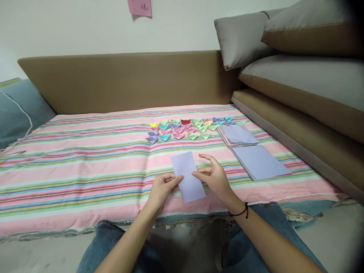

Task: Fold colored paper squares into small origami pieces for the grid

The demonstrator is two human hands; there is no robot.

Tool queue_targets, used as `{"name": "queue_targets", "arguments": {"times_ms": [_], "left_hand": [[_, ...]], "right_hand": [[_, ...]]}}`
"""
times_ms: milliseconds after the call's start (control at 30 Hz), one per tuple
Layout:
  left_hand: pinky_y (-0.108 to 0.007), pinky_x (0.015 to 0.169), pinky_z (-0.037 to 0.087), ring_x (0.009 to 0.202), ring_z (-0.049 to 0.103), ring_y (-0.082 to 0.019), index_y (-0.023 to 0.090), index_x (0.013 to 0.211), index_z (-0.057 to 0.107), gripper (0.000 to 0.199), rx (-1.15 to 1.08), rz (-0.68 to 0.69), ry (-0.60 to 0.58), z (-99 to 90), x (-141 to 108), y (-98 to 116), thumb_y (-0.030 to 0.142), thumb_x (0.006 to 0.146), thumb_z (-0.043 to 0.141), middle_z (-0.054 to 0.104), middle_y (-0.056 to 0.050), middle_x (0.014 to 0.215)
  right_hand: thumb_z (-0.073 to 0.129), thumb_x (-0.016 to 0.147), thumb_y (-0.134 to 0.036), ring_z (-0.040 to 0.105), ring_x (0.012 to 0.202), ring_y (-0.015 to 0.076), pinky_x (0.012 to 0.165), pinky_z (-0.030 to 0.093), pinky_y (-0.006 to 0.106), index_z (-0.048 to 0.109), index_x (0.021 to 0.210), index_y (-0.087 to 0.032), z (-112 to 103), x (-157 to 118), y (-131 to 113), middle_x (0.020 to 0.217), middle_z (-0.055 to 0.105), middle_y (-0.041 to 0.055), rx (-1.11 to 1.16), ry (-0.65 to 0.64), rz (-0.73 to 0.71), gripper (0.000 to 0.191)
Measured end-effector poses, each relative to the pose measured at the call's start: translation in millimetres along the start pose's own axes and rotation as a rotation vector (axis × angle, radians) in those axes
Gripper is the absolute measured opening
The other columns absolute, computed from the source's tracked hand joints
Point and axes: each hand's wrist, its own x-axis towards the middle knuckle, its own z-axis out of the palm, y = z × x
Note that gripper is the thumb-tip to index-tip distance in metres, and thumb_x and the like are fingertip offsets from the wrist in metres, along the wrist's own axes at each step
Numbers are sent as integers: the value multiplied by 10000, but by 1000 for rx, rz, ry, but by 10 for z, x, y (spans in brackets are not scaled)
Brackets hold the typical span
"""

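Observation:
A small lavender sheet of paper (pixel 191 189), creased across its middle, is held up above the striped cloth. My left hand (pixel 163 187) pinches its left edge near the crease, thumb on top. On the opposite edge, my right hand (pixel 214 176) grips the paper between thumb and curled fingers, with the index finger raised off it. Beyond the hands, several folded paper boats (pixel 179 130) in pink, green, blue, purple, yellow and red stand in rows. To the right lie a stack of lavender-topped paper (pixel 260 163) and a second stack (pixel 239 134) behind it.
The striped cloth (pixel 71 170) covers a low seat with a brown backrest (pixel 127 81). Grey and brown cushions (pixel 307 83) pile up along the right side. A blue cushion (pixel 22 110) with a white cable (pixel 24 112) is at left. A pink note (pixel 140 7) hangs on the wall.

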Motion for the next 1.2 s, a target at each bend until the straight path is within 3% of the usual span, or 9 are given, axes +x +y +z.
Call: {"name": "queue_targets", "arguments": {"times_ms": [500, 933, 1200], "left_hand": [[-260, 671, 522, 659, 644, -167, 142, 612, 698, 260, -22, -11, 7, -10, 15, -35, 384, 578, 790, 704, -43, 667], [-257, 670, 518, 654, 644, -163, 145, 616, 699, 237, -29, -23, -18, -12, 15, -37, 364, 592, 788, 699, -31, 644], [-264, 705, 507, 788, 661, -200, 123, 898, 698, 326, -36, 43, -81, -9, 29, -42, 309, 639, 766, 728, -87, 863]], "right_hand": [[743, 626, -270, 671, 698, 230, 627, 524, 323, 399, 1321, -131, -7, 27, 22, 734, 722, 46, 15, 4, 43, 787], [711, 664, -264, 676, 723, 238, 637, 535, 335, 398, 1330, -108, -50, 57, 49, 798, 731, 81, -53, -25, 19, 752], [713, 647, -238, 686, 739, 238, 643, 544, 328, 430, 1308, -110, -30, 29, 28, 741, 728, 67, -143, -84, 30, 731]]}}
